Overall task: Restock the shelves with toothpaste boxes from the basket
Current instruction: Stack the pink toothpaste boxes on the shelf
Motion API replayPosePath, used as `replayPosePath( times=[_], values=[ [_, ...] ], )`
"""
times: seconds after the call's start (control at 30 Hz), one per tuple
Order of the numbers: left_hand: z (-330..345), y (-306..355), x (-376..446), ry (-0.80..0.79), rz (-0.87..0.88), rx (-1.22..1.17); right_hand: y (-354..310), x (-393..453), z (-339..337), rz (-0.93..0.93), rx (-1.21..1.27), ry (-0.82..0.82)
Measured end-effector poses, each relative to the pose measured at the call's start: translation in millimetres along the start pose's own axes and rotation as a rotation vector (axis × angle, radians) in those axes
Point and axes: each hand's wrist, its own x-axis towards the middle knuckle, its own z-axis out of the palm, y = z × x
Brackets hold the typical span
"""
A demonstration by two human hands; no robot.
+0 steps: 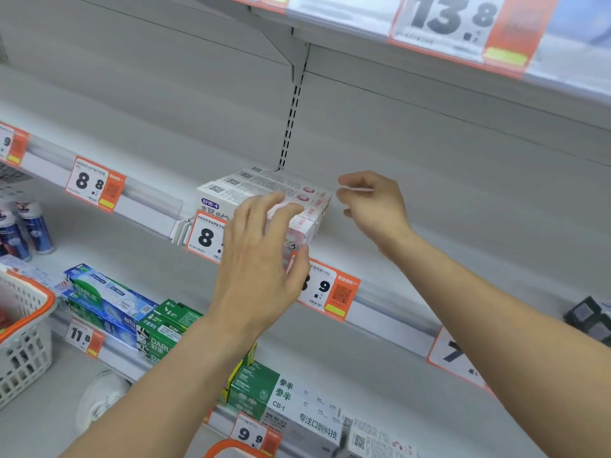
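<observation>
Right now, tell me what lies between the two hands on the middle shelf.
In the head view, the stack of white toothpaste boxes lies between them: the left hand touches its front, and the right hand hovers beside its far end.

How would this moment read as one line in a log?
left hand: resting on toothpaste boxes | right hand: beside stack, empty | shelf: mostly bare | basket: lower left

You have open shelf (446, 206) right of the toothpaste boxes (264, 193); your left hand (261, 259) blocks their front, bare shelf lies left.
</observation>
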Motion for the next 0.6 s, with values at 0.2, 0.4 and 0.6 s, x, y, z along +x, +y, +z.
replayPosePath(
  times=[0.2,0.4,0.6],
  values=[
    [-6,27,-63,-0.467,-0.028,-0.181,7,-171,-62,-0.07,0.142,-0.31],
    [17,59,-179,-1.298,0.099,-0.061,140,-325,-70,0.355,-0.234,-0.835],
    [62,80,-286,-1.722,-0.097,-0.068,223,-378,-92,0.377,-0.601,-0.978]
  ],
)
